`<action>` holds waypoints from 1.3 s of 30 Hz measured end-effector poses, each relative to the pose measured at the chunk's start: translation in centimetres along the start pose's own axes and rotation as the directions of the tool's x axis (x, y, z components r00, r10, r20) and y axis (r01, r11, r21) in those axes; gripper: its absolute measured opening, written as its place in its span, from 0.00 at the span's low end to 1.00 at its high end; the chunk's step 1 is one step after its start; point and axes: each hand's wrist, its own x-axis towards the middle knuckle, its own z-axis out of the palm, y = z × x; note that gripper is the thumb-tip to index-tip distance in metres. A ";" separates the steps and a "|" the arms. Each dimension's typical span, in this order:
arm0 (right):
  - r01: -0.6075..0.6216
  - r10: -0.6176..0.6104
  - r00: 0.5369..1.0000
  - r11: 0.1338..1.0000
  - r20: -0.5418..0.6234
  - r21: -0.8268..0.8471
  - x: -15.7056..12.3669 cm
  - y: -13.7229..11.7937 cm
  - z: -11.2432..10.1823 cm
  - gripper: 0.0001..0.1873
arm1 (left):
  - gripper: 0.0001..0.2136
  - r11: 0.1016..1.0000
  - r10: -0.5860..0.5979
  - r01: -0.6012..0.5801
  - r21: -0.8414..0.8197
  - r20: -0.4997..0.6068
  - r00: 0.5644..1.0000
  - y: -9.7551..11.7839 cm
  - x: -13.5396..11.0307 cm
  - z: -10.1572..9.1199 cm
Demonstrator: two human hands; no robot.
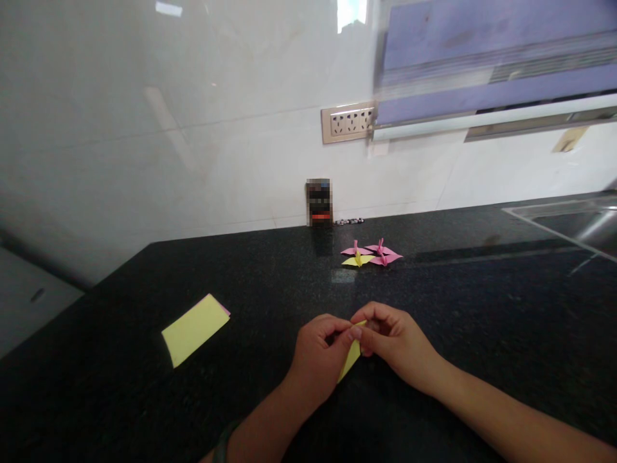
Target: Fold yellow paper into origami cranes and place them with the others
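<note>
A folded piece of yellow paper [351, 361] is pinched between my two hands, low in the middle of the view. My left hand [321, 354] closes on it from the left, and its fingers cover part of the sheet. From the right, my right hand [393, 334] grips the upper end, thumb and fingertips meeting there. The tips of both thumbs are close together. Just beyond the hands stands a small group of paper cranes: a yellow crane [358, 260] and several pink ones, among them a pink crane [385, 258].
A stack of yellow paper [195, 330], pink showing at one corner, lies on the black countertop [120, 386] at left. A phone-like dark object [319, 202] leans against the wall, a beaded strap [349, 221] beside it. A sink [578, 222] is at far right.
</note>
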 end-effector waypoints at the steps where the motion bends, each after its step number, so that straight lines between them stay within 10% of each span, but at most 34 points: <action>1: -0.001 0.001 1.000 1.000 -0.001 -0.006 0.0 0.0 0.0 0.09 | 0.10 1.000 0.002 -0.002 0.006 -0.003 1.000 0.0 0.0 0.0; 24: 0.286 -0.303 0.952 0.821 0.048 -0.494 0.1 -0.4 -0.8 0.06 | 0.05 0.999 -0.020 0.020 -0.038 -0.013 1.000 -0.7 -0.2 0.2; 39: 0.177 -0.180 0.984 0.952 0.011 -0.252 0.2 -0.6 -1.7 0.13 | 0.07 0.941 -0.175 0.176 -0.289 0.027 0.984 -0.6 0.2 0.2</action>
